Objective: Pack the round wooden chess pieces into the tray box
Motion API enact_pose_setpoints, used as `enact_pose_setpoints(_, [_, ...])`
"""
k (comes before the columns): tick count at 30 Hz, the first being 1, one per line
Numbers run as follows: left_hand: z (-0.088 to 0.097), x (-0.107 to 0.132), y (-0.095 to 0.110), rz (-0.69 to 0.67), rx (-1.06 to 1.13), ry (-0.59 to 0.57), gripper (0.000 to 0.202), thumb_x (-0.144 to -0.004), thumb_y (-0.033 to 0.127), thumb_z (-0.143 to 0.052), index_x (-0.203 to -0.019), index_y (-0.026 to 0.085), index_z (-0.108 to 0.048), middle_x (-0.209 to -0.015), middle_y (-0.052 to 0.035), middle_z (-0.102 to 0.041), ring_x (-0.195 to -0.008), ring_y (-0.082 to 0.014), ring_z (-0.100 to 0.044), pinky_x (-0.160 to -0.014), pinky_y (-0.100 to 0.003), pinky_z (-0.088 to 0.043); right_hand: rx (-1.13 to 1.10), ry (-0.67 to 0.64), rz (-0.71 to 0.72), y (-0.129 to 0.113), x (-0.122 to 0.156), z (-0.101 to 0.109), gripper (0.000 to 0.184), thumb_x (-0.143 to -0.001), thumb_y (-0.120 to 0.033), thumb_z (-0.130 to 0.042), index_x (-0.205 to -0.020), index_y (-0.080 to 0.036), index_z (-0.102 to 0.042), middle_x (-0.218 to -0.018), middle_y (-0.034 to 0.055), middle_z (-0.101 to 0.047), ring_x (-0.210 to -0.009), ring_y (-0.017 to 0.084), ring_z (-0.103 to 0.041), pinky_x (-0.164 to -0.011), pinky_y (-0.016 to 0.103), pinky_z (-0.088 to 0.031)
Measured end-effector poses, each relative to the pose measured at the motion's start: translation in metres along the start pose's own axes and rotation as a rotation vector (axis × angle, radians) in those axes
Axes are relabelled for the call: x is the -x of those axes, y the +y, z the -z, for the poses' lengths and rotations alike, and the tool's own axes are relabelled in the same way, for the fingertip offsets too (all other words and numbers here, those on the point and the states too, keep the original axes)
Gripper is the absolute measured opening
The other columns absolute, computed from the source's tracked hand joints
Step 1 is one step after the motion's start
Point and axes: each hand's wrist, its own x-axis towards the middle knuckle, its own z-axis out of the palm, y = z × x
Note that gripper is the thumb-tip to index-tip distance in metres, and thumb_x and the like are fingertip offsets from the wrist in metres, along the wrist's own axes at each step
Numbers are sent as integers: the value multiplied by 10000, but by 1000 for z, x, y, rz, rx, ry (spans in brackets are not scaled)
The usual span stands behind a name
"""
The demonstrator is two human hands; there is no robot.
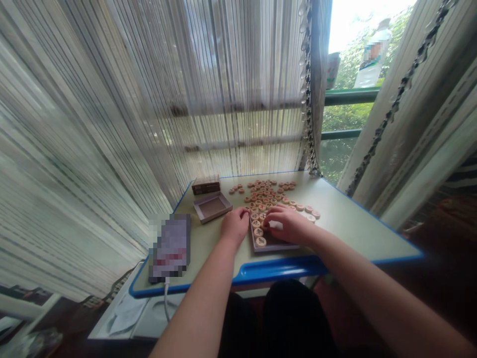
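Round wooden xiangqi pieces lie in a loose heap on a pale green desk with a blue edge. A column of the same pieces stands in a dark shallow box tray. My right hand lies over the tray, its fingertips on or among the pieces at the tray's left side. My left hand rests on the desk, its curled fingers at the tray's far left corner. The hands hide much of the tray, and I cannot tell whether either hand holds a piece.
A box lid and a stacked brown box stand left of the heap. A pixelated device with a white cable lies at the desk's near left. Striped sheer curtains hang left; a window with railings and a bottle lies beyond.
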Motion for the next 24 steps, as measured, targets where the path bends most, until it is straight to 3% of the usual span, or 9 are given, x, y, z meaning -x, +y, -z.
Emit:
enact_pose_setpoints(7, [1, 1, 2, -4, -33, -21, 86, -721, 169, -610, -736, 193, -691, -782, -65, -680, -771, -214, -582, -834, -326, -416, 3, 3, -30, 0, 0, 0, 157, -710, -142, -588, -817, -221, -672, -857, 40, -631, -842, 179, -530, -750, 293, -432])
enact_pose_setpoints(14, [2, 3, 6, 43, 95, -6, 81, -686, 122, -640, -687, 188, -687, -731, -51, -663, -748, -192, -574, -822, -285, -400, -4, 16, -61, -1, -1, 1, 122, -724, -173, -605, -818, -217, -668, -843, 38, -630, -848, 175, -540, -759, 285, -435])
enact_pose_setpoints(20, [3, 4, 6, -19, -190, -53, 149, -763, 206, -553, -828, 186, -685, -861, -57, -692, -809, -189, -599, -782, -280, -426, -2, 44, -67, 4, 2, 2, 131, -734, -241, -612, -855, -212, -653, -868, 45, -621, -856, 179, -549, -771, 294, -435])
enact_pose_setpoints(24, [3, 4, 6, -44, -273, -71, 189, -784, 228, -517, -872, 185, -679, -900, -52, -695, -836, -179, -606, -783, -270, -440, 27, 163, -221, 13, 5, 8, 195, -760, -225, -548, -936, -203, -628, -943, 50, -620, -850, 176, -560, -748, 286, -438])
